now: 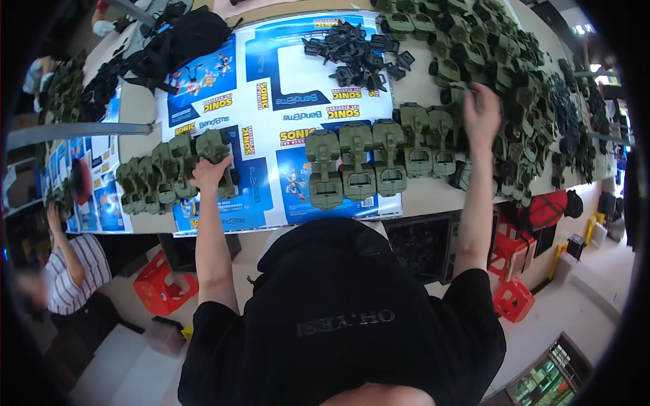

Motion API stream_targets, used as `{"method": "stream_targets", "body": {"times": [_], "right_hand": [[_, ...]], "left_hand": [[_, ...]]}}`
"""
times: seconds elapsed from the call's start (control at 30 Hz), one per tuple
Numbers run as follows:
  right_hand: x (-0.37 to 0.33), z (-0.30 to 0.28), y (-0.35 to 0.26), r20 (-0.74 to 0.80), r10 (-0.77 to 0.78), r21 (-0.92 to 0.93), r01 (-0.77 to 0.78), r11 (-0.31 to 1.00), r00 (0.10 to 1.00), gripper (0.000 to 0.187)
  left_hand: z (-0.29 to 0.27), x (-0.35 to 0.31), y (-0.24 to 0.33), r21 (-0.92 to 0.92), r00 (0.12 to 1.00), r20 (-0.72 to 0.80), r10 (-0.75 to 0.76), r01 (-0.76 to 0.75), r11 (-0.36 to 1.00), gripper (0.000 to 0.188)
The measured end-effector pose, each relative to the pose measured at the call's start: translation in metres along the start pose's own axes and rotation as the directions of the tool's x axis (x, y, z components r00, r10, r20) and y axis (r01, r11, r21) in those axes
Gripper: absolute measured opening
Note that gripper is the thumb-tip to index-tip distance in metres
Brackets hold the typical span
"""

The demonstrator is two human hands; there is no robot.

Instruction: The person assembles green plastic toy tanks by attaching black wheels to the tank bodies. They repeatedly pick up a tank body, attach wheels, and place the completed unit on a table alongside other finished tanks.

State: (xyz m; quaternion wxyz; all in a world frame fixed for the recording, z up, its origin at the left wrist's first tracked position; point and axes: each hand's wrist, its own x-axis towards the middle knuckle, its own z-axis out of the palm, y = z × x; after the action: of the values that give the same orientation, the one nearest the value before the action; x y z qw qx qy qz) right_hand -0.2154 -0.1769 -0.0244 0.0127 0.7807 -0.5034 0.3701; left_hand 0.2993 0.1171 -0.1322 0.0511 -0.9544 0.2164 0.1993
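Note:
My left hand (211, 172) grips the near end of an olive-green toy vehicle (211, 143), the last one on the right of a left-hand row of green toy vehicles (162, 172). Before me, a second row of green toy vehicles (357, 166) stands side by side on printed sheets (267, 186). My right hand (482, 114) is over the right end of that row, beside a large heap of green toy vehicles (521, 128). Its fingers are slightly curled and apart, with nothing visible in them, though they look a little blurred.
Small black plastic parts (355, 51) lie piled on the sheets at the far middle. A black bag (193, 37) sits at the far left, near a grey metal bar (88, 132). A co-worker in a striped shirt (78, 271) is at left. Red stools (162, 284) stand below the table.

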Motion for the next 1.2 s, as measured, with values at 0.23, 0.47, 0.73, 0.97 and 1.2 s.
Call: {"method": "stream_targets", "body": {"times": [0.23, 0.47, 0.73, 0.97, 1.2], "right_hand": [[-0.023, 0.181, -0.019, 0.565, 0.449, -0.014, -0.536, 0.844, 0.692, 0.036], [-0.022, 0.179, -0.018, 0.744, 0.437, 0.121, -0.745, 0.656, 0.506, 0.026], [-0.045, 0.015, -0.115, 0.884, -0.156, 0.462, -0.876, 0.14, 0.441, 0.022], [-0.072, -0.014, -0.172, 0.729, -0.447, 0.644, -0.74, 0.193, 0.518, 0.026], [-0.091, -0.027, -0.22, 0.596, -0.186, 0.71, -0.406, 0.575, 0.781, 0.015]], "left_hand": [[0.019, -0.017, 0.001, -0.267, 0.955, 0.042, 0.295, -0.274, 0.924, 0.092], [0.015, -0.041, 0.001, -0.617, 0.851, 0.179, 0.494, -0.293, 0.73, 0.08], [-0.052, -0.127, 0.062, -0.817, 0.442, 0.412, 0.797, -0.208, 0.538, 0.058], [-0.074, -0.166, 0.092, -0.72, 0.215, 0.419, 0.882, -0.514, 0.466, 0.075], [-0.081, -0.18, 0.082, -0.702, 0.112, 0.481, 0.869, -0.545, 0.459, 0.077]]}}
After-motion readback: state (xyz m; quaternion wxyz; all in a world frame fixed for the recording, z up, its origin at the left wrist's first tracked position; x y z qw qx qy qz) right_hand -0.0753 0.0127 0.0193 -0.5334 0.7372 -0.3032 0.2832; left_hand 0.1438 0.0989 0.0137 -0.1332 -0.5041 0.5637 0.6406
